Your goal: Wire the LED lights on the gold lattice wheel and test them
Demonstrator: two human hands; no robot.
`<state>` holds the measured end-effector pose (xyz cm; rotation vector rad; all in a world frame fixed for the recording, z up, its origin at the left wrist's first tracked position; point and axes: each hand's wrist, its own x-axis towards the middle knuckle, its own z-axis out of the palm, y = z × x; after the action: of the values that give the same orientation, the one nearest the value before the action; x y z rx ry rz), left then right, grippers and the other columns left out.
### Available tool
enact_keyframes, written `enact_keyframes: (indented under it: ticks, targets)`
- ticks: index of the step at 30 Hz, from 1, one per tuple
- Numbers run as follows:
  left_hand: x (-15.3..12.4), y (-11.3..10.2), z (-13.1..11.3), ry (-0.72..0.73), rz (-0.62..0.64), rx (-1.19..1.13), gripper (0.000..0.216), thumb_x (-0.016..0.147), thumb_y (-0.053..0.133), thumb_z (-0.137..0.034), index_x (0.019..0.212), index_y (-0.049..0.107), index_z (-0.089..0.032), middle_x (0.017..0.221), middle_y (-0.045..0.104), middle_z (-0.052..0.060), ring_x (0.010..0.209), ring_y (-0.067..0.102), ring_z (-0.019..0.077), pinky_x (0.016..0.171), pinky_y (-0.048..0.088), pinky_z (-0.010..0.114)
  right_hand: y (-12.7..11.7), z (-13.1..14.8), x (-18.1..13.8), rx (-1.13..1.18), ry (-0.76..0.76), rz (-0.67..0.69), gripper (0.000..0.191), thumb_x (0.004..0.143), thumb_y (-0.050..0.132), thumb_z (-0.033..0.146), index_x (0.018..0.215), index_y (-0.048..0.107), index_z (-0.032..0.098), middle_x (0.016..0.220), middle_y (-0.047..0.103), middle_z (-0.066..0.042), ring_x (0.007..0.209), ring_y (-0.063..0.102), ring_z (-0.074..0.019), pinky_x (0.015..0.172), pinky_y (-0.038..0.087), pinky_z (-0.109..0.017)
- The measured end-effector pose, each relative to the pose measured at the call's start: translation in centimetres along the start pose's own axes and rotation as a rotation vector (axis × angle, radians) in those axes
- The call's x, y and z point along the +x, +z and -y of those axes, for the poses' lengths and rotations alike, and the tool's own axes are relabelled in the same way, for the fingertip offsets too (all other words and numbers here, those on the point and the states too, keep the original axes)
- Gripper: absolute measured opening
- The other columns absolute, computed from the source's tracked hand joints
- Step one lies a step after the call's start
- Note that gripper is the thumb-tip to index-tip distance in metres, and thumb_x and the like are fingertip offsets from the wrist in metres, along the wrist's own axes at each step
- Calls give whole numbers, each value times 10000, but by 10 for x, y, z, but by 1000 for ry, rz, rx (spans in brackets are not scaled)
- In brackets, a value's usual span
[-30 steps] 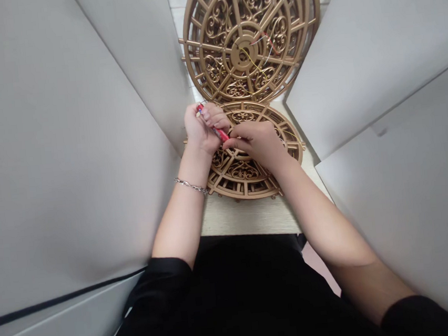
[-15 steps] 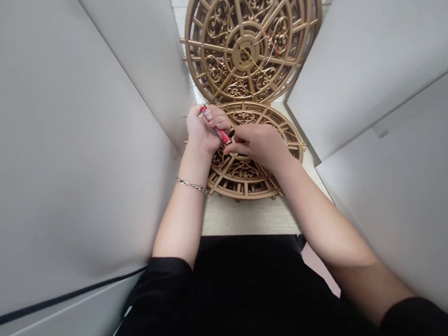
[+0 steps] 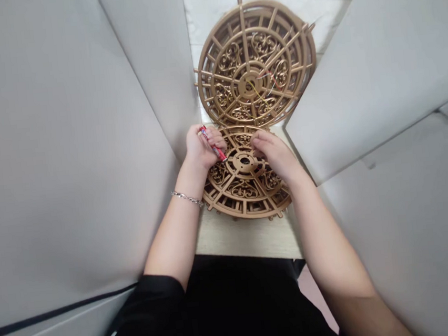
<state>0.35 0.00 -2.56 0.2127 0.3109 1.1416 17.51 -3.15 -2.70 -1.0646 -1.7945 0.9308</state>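
Two round gold ornamental frames of spokes, rings and scrollwork are in view. The nearer frame lies under both my hands. My left hand, a chain bracelet on its wrist, is closed around a slim red tube with a printed label and a dark lower end. That end points at the frame's centre hub. Over the frame's right side, my right hand has its fingers curled together; what they hold, if anything, is hidden. Parts of the frame are covered by both hands.
Behind, a stack of similar gold frames leans upright, with thin yellow, red and white wires at its hub. Grey panels rise closely on the left and right. The pale tabletop ends close to my body.
My right hand has moved right, away from the tube's end and the hub, uncovering the hub. My left hand still holds the tube. The whole view has shifted, so things sit lower.
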Motion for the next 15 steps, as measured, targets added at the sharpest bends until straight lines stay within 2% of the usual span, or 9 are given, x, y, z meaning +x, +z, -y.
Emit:
enact_keyframes:
  ticks: [5, 8, 12, 15]
  targets:
    - [0, 1, 0, 16, -15, -18, 234, 708, 351, -207, 494, 259, -188, 364, 324, -54, 287, 309, 45, 331, 273, 165, -2, 3, 0, -143, 20, 186, 237, 791, 474, 364, 782, 603, 166, 708, 566, 9, 669, 482, -105, 664, 356, -255]
    - [-1, 1, -1, 25, -21, -32, 229, 707, 357, -211, 499, 261, -191, 368, 330, -52, 289, 310, 50, 328, 273, 170, 2, 5, -2, -169, 11, 174, 261, 813, 430, 356, 739, 592, 164, 733, 578, -4, 713, 500, -119, 696, 356, -264]
    - [-2, 1, -1, 36, -9, -42, 242, 714, 352, -214, 496, 249, -194, 360, 316, -52, 290, 314, 56, 334, 284, 177, 7, 5, -2, -163, -13, 139, 270, 840, 367, 321, 669, 510, 170, 663, 509, 18, 673, 466, -109, 669, 337, -250]
    - [-1, 1, -1, 36, 8, -36, 244, 712, 347, -212, 491, 245, -193, 357, 305, -52, 291, 313, 55, 340, 284, 177, 8, 6, -3, -192, -35, 147, 296, 845, 362, 369, 670, 497, 172, 633, 489, 24, 635, 447, -103, 634, 328, -240]
